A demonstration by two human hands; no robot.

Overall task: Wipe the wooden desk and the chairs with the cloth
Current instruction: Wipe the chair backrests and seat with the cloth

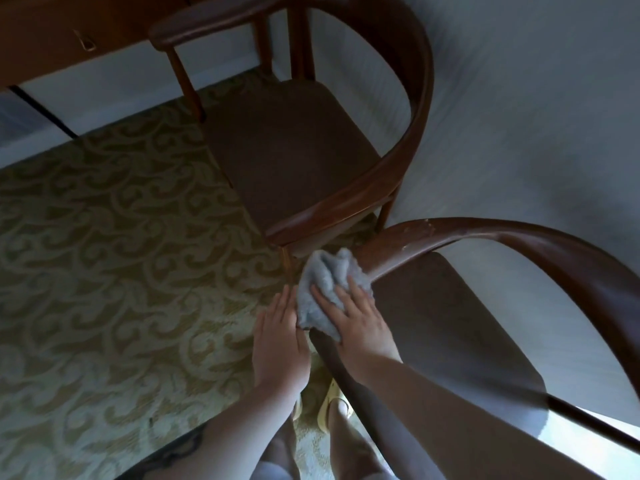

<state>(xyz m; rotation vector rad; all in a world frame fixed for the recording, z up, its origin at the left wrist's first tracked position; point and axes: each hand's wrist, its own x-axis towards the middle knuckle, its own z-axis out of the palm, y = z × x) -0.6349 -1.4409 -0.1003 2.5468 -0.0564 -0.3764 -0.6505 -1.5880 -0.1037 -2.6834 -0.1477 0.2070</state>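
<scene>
At the centre of the frame a grey cloth (323, 289) lies bunched over the armrest end of the near chair (485, 237), which fills the lower right. The right hand (356, 323) presses the cloth onto the wood with fingers spread and fairly straight, so this grip is open and flat on the fabric rather than clutching it. The left hand (280, 336) is just beside it on the left, fingers straight and together, its fingertips touching the cloth's left edge; that grip is open too. A second chair (346, 109) with a curved back and dark seat stands in the upper middle, close to the near chair. The wooden counter (52, 39) shows in the upper left corner, well apart from the cloth. A patterned carpet (114, 237) covers the left of the frame.
</scene>
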